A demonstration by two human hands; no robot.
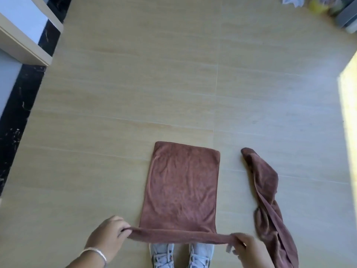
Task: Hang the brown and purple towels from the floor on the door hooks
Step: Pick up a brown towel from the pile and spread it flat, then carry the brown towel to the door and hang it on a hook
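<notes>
A brown towel (181, 188) lies spread flat on the tiled floor in front of my feet, its near edge lifted and stretched taut. My left hand (108, 236) pinches the near left corner and my right hand (246, 248) pinches the near right corner. A second brownish towel (268, 206) lies crumpled in a long twisted strip on the floor to the right, apart from both hands. No door hooks are in view.
My light sneakers (181, 255) stand just under the lifted edge. A white frame with a black marble strip (17, 120) runs along the left. Clutter and a grey bin (347, 14) sit at the far right corner. A sunlit patch (349, 113) marks the right edge.
</notes>
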